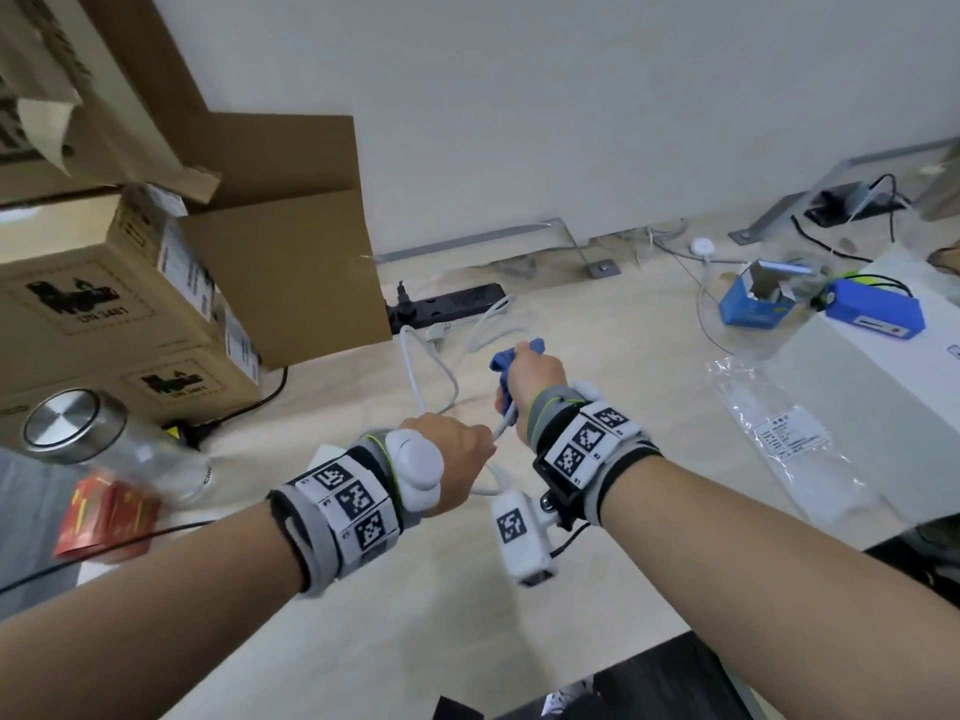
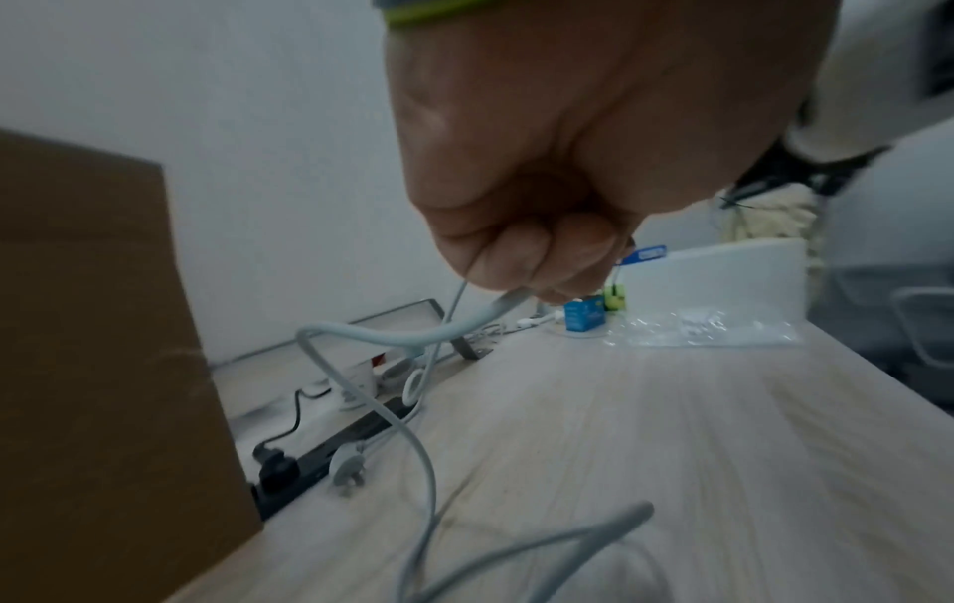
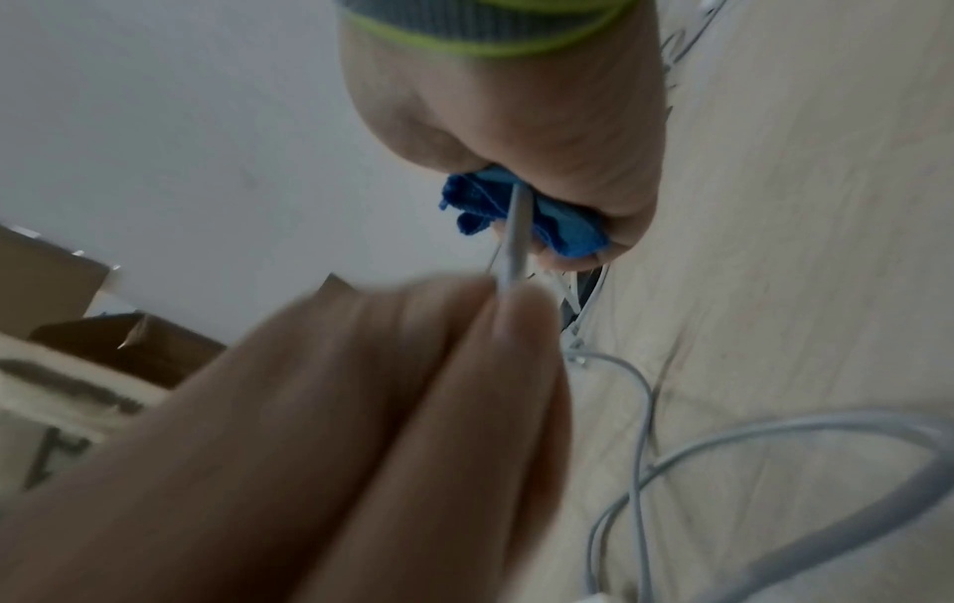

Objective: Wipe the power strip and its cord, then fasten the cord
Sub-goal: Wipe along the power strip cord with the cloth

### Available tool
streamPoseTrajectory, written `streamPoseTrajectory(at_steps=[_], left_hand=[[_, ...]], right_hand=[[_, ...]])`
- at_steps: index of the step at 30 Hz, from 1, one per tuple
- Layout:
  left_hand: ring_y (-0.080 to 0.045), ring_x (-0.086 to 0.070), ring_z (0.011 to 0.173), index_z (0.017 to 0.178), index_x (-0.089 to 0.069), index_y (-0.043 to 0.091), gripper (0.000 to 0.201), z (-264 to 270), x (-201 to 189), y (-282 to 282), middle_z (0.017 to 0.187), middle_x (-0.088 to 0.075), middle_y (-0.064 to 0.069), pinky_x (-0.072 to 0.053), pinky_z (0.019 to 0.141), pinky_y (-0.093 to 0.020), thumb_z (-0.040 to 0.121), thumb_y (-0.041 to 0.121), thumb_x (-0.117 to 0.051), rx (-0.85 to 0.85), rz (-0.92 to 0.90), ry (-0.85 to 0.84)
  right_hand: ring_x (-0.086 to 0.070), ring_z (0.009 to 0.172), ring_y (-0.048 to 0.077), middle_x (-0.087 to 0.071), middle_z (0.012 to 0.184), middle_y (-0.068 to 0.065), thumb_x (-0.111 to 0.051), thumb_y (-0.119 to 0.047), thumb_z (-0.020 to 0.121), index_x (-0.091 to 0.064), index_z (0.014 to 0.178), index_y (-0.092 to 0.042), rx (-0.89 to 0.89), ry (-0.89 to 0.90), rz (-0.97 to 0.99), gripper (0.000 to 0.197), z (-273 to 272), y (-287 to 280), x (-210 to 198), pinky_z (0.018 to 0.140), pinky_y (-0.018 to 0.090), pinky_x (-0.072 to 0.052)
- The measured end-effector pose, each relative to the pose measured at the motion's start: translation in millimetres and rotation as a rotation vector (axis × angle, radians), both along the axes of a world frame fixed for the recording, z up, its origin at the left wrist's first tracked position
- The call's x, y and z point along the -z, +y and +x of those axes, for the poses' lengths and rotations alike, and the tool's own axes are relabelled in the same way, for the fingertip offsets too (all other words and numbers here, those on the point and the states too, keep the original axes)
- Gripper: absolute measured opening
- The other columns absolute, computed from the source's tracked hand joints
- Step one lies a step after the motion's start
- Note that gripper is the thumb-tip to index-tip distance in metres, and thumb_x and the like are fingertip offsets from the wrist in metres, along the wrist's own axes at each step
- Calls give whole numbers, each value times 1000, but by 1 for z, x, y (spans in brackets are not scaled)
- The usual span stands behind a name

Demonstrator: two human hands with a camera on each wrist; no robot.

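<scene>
Both forearms reach in from six o'clock of the head view, each wrist wrapped in a band with black-and-white markers. Toward ten o'clock of the right one, the left hand (image 1: 451,449) is curled into a fist that pinches the white cord (image 2: 397,338) between thumb and fingers. Just beyond it, toward one o'clock, the right hand (image 1: 535,379) is closed round a blue cloth (image 3: 562,232), and the cloth is wrapped about the same cord; the short stretch of cord between the two hands runs straight. From the hands the cord falls in loose loops onto the pale wooden table (image 1: 597,356) and trails toward twelve o'clock, where its white plug (image 2: 347,463) lies against a black power strip (image 1: 452,301). Cardboard boxes (image 1: 130,283) stand at nine o'clock, a clear plastic bag (image 1: 784,439) lies at three o'clock, and a metal-lidded jar (image 1: 78,423) sits near eight o'clock.
</scene>
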State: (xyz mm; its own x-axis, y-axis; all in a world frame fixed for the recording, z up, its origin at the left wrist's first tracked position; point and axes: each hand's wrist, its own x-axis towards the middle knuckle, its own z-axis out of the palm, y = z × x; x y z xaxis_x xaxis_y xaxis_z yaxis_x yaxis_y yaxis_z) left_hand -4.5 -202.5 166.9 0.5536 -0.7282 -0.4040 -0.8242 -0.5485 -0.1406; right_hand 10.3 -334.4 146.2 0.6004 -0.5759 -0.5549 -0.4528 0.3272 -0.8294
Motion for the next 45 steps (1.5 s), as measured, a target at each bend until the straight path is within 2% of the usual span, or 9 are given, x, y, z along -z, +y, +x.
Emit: streamPoseTrajectory(at_steps=[13, 17, 19, 22, 26, 29, 33, 41, 45], left_hand=[[-27, -59, 107, 125, -49, 19, 32, -3, 43, 64, 124, -59, -2, -39, 78, -28, 100, 31, -32, 196, 462, 203], [-15, -52, 87, 113, -59, 24, 20, 37, 57, 82, 116, -62, -2, -40, 61, -10, 96, 27, -49, 97, 438, 192], [-21, -55, 95, 110, -54, 19, 23, 47, 52, 76, 113, -59, -5, -47, 81, -20, 96, 35, -47, -14, 423, 223], [-19, -61, 103, 144, -30, 25, 62, 34, 46, 48, 135, -53, 6, -45, 93, -28, 91, 50, -48, -335, -72, 362], [-18, -60, 54, 123, -50, 14, 30, 1, 26, -6, 111, -61, -4, -48, 45, -22, 96, 26, -48, -596, -667, 623], [-27, -57, 76, 92, -49, 17, 7, -3, 21, -22, 88, -55, -5, -41, 64, -30, 96, 22, -44, -335, -354, 384], [-31, -60, 98, 117, -48, 16, 27, -11, 17, -11, 110, -62, -6, -39, 73, -33, 99, 29, -33, -81, -9, 125], [-34, -61, 100, 113, -51, 21, 32, -25, 14, 37, 111, -64, -4, -46, 80, -36, 100, 37, -26, 181, 76, 146], [-30, -62, 99, 112, -50, 18, 36, -15, 33, 70, 111, -65, -4, -47, 82, -33, 100, 39, -23, 106, 228, 241]], right_hand=[[-31, 36, 15, -39, 53, 4, -30, -26, 100, -52, 96, -12, 207, 54, 156, 26, -1, -39, 8, 39, 18, -29], [-29, 36, 16, -33, 55, 4, -29, -24, 100, -46, 75, -11, 169, 12, 221, 33, 0, -25, 9, 40, 18, -27], [-31, 34, 16, -35, 54, 4, -31, -29, 101, -46, 75, -10, 154, -24, 240, 35, 3, -17, 11, 41, 20, -29], [-35, 40, 18, -39, 55, 5, -32, -32, 101, -48, 76, -8, 184, -73, 257, 38, 6, -9, 11, 45, 25, -31], [-36, 42, 20, -40, 54, 5, -34, -34, 101, -48, 70, -9, 185, -94, 288, 42, 6, 2, 8, 47, 28, -33], [-37, 39, 18, -40, 46, 4, -35, -32, 102, -42, 66, -10, 148, -71, 355, 42, 6, 4, 7, 46, 25, -30], [-29, 46, 15, -35, 52, 4, -27, -21, 103, -35, 63, -12, 163, 10, 409, 42, 1, -20, 8, 44, 20, -27], [-40, 48, 15, -40, 24, -8, -30, -16, 100, -38, 65, -15, 218, -37, 247, 36, 0, -62, -4, 47, 22, -35], [-38, 27, 14, -40, 32, 4, -34, -22, 100, -38, 65, -11, 274, 38, 289, 37, 2, -78, -10, 38, 15, -37]])
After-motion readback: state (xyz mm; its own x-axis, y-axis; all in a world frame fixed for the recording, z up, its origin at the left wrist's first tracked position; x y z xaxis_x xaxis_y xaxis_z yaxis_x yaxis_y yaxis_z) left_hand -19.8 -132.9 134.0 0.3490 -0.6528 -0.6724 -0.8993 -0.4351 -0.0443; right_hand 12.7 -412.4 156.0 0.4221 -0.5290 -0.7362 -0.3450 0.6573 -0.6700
